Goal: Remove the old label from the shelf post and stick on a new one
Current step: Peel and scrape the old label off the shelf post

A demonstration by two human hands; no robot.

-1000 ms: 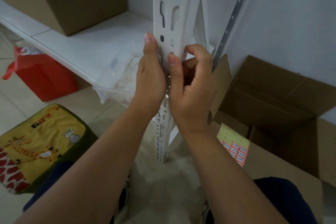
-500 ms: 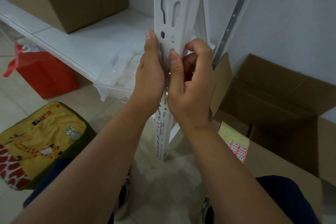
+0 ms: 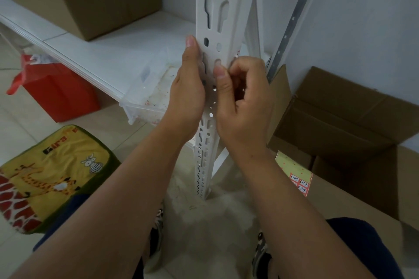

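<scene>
Left hand flat against post; right hand fingers curled.

Two hands at a white shelf post

The left hand lies flat along the left edge of the shelf post, thumb up; the right hand curls around its right edge, thumb on the front face, fingers picking at a scrap of label. A sheet of stickers lies on a cardboard box at the post's lower right; a clear plastic bin hangs over the shelf edge at left.
</scene>
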